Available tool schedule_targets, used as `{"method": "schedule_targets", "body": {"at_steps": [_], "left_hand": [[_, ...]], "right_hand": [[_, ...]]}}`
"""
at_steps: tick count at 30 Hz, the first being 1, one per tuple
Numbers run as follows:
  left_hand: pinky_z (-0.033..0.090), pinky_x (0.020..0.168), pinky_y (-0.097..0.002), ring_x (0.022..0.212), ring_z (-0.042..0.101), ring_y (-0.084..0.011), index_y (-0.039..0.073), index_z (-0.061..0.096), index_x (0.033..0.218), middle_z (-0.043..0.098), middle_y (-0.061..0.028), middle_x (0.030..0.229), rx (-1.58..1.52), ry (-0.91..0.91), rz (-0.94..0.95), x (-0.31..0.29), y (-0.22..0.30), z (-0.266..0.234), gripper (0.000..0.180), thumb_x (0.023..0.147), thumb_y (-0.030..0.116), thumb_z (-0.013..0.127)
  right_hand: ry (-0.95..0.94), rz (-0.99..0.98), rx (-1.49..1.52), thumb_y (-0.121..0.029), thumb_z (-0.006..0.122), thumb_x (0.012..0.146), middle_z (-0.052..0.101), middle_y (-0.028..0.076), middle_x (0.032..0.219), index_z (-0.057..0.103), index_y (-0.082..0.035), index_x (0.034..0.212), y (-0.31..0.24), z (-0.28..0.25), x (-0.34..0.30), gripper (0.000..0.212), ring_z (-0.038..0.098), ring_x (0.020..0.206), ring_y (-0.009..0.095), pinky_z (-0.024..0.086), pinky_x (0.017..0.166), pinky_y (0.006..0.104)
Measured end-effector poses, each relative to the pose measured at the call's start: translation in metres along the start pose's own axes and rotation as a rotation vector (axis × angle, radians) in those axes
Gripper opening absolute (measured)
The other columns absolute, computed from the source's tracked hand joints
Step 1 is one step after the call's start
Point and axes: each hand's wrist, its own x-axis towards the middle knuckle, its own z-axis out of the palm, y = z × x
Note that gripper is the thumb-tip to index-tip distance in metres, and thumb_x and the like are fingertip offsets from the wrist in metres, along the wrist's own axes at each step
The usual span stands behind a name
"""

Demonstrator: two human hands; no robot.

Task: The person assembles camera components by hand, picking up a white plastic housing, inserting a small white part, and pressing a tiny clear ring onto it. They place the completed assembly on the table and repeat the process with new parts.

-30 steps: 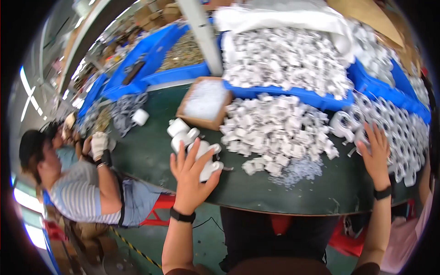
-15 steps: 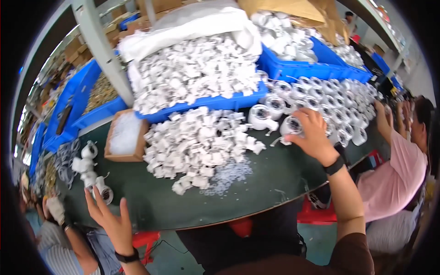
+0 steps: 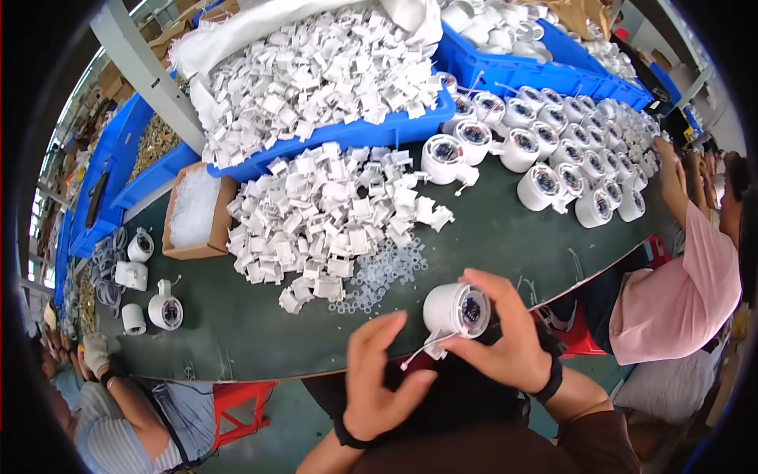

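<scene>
My right hand (image 3: pixel 513 344) grips a white round housing (image 3: pixel 444 310) at the front edge of the table, thumb below and fingers over its far side. Its open end faces right and shows a dark circuit board. A thin white cable (image 3: pixel 421 352) with a small plug hangs from its side arm. Just left of it, my left hand (image 3: pixel 375 387) is open, fingers spread, touching nothing. Beyond lie a heap of small white plastic brackets (image 3: pixel 304 213) and a scatter of small translucent rings (image 3: pixel 387 272).
Rows of similar housings (image 3: pixel 545 182) stand at the right, several more (image 3: pixel 166 310) at the left. Behind are blue bins (image 3: pixel 505 67) of white parts and a cardboard box (image 3: pixel 197 251) of clear pieces. A metal post (image 3: pixel 150 75) rises at the back left. People sit on both sides.
My right hand has lifted the housing from the group at the right and brought it to the front edge. My left hand has moved right, from the left-hand housings to beside it.
</scene>
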Motion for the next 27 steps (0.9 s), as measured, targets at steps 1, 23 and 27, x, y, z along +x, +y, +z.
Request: {"method": "schedule_targets", "body": {"at_steps": [1,23,27], "left_hand": [[0.038,0.111,-0.043,0.131,0.047,-0.0368,-0.002,0.046,0.145,0.046,-0.0225,0.144,0.005,-0.062,0.019,0.003,0.002,0.008,0.063,0.09,0.011,0.072],[0.045,0.09,-0.044,0.101,0.057,-0.0364,0.001,0.059,0.108,0.062,-0.0186,0.113,0.348,0.02,0.136,0.027,-0.004,0.012,0.027,0.082,0.004,0.063],[0.05,0.078,-0.0416,0.088,0.06,-0.0342,0.002,0.062,0.103,0.066,-0.0136,0.107,0.4,0.032,0.168,0.031,-0.001,0.008,0.022,0.081,0.006,0.067]], "right_hand": [[0.042,0.025,0.05,-0.014,0.09,0.076,0.053,0.018,0.132,0.045,-0.001,0.142,-0.003,0.01,-0.005,0.081,0.059,0.117,0.03,0.05,0.098,0.0387],[-0.252,0.274,0.652,0.001,0.066,0.097,0.062,0.004,0.105,0.062,-0.001,0.126,-0.015,0.007,0.025,0.029,0.06,0.093,0.008,0.048,0.08,0.0235],[-0.23,0.171,0.583,0.004,0.065,0.097,0.066,0.007,0.108,0.067,0.001,0.115,-0.016,0.012,0.021,0.019,0.065,0.094,0.012,0.053,0.079,0.0264]]}}
